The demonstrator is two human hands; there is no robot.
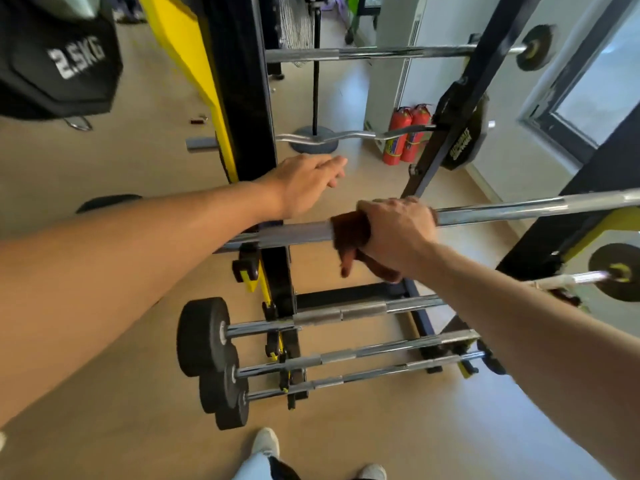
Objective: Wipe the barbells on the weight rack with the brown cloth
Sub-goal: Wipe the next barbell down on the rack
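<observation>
The right hand [398,233] is clamped over the brown cloth [351,240], fingers curled over the top of the long chrome steel barbell [502,213] with the cloth wrapped between palm and bar. A loose tail of cloth hangs below the bar. The left hand [308,183] is held apart from everything, fingers straight and together, hovering above and behind the same bar near the black-and-yellow steel rack upright [242,98]; it grips nothing.

Governing relation: the barbell's long axis runs left to right across the view, rising slightly to the right. The right hand sits near mid-shaft, so bare shaft extends both ways from the grip. The wiping stroke must therefore travel along this axis. The right hand is the nearer and only working hand.

Other barbells on the rack: 3 lower chrome bars [363,351] with black round plates [202,336] below the hand, 1 curved chrome bar [346,136] and 1 straight chrome bar [381,53] above it. By judgement, these are not yet being wiped.

Surroundings: tan smooth floor [138,427]; 2 red fire extinguishers [407,133] against a white wall; a black weight marked 2.5KG [65,60] at upper left; white shoes [265,441] at the bottom edge.
</observation>
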